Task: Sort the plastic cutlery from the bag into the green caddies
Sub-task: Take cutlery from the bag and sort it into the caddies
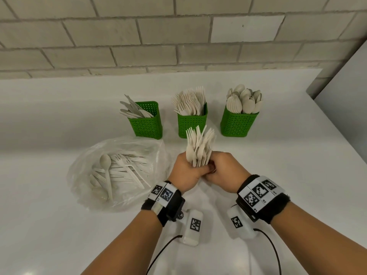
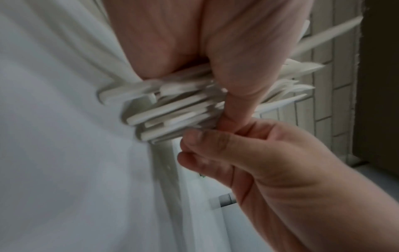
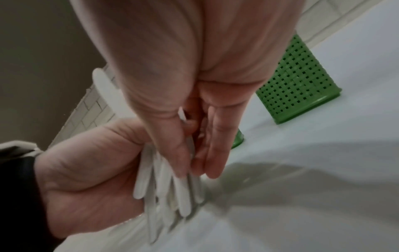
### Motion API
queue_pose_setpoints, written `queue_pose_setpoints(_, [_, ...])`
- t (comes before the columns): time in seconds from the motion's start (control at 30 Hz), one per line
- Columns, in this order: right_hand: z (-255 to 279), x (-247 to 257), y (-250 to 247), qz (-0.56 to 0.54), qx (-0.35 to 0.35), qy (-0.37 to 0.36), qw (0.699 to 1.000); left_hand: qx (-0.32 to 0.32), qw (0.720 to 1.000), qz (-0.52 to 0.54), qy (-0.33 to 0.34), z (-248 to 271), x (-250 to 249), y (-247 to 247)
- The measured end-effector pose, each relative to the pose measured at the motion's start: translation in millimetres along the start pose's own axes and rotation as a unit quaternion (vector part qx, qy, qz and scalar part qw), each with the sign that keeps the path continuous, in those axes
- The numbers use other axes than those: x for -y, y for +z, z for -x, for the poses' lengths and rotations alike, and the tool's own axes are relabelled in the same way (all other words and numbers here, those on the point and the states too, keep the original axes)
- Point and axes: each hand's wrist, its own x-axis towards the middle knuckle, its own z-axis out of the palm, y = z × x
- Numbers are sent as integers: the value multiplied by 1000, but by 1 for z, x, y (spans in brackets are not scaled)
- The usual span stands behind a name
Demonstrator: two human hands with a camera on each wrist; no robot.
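A bundle of white plastic forks (image 1: 200, 147) stands upright, tines up, just in front of the middle green caddy (image 1: 192, 126), which holds forks. My left hand (image 1: 186, 171) grips the bundle's handles from the left; my right hand (image 1: 221, 168) curls round them from the right. The handle ends (image 2: 172, 110) stick out below my left hand (image 2: 226, 59), with my right hand (image 2: 248, 153) against them. In the right wrist view my right hand (image 3: 194, 145) pinches the handles (image 3: 168, 187) beside my left hand (image 3: 90, 170). A clear bag (image 1: 117, 173) of mixed cutlery lies to the left.
The left caddy (image 1: 146, 126) holds knives and the right caddy (image 1: 238, 124) holds spoons; one caddy (image 3: 298, 85) shows in the right wrist view. All stand on a white counter (image 1: 59, 116) against a brick wall (image 1: 139, 36). The counter's edge runs along the right.
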Motion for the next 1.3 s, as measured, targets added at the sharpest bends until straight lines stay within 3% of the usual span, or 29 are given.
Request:
queue_pose_setpoints(0.1, [3, -6, -2, -105, 26, 24, 994, -3, 997, 70, -38, 0, 1, -5])
queue_pose_setpoints(0.27, [5, -2, -16, -263, 11, 56, 963, 36, 976, 197, -89, -1, -16, -8])
queue_pose_setpoints(0.57, [3, 3, -20, -304, -25, 63, 950, 34, 971, 193, -135, -1, -25, -12])
queue_pose_setpoints(0.7, [0, 0, -26, -374, -66, 64, 923, 54, 972, 181, -138, 2, -28, -15])
queue_pose_setpoints(0.8, [-3, 3, -28, -321, -113, 36, 940, 83, 971, 172, -145, 5, -29, -12])
queue_pose_setpoints(0.9, [-10, 3, -33, -284, -166, 51, 943, 66, 967, 188, -156, 8, -27, -9])
queue_pose_setpoints(0.97, [-14, 5, -43, -360, -213, 77, 905, 61, 965, 197, -164, 9, -26, -10])
queue_pose_setpoints(1.03, [-16, 12, -54, -479, -243, 81, 839, 67, 957, 217, -179, 11, -26, -11])
queue_pose_setpoints(1.1, [-14, 19, -64, -525, -248, 78, 810, 67, 951, 237, -188, 12, -27, -11])
queue_pose_setpoints(1.2, [-9, 32, -72, -497, -215, 58, 838, 75, 945, 255, -192, 13, -30, -9])
queue_pose_setpoints(1.3, [-4, 49, -72, -380, -164, -22, 910, 62, 948, 246, -191, 12, -30, -7])
